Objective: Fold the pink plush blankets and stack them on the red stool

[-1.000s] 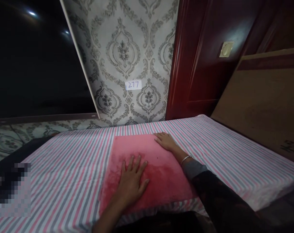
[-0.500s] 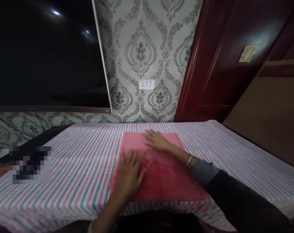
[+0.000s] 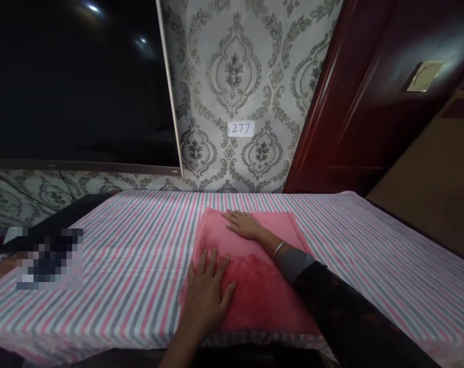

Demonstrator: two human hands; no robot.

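A folded, plush pink-red cloth (image 3: 260, 286) lies flat in front of me, its near edge close to the table's front. My left hand (image 3: 207, 286) rests on its near left part with the fingers spread. Farther up, my right hand (image 3: 241, 224) is laid flat across the upper part, fingers stretched out, with a silver bangle at the wrist. Neither hand grips the cloth. The pile looks dark red in the near part and lighter pink at the far end. My right forearm covers some of its right side.
Under the cloth is a table with a striped tablecloth (image 3: 140, 255). A large dark television (image 3: 78, 87) hangs at the back left. A paper label reading 277 (image 3: 241, 129) is on the patterned wall. At the left edge, a pixelated patch lies beside part of another person's arm (image 3: 2, 268).
My right hand has shifted slightly left on the cloth, and a larger light pink area shows there. My left hand stays spread on the near left part. The camera view has moved a little.
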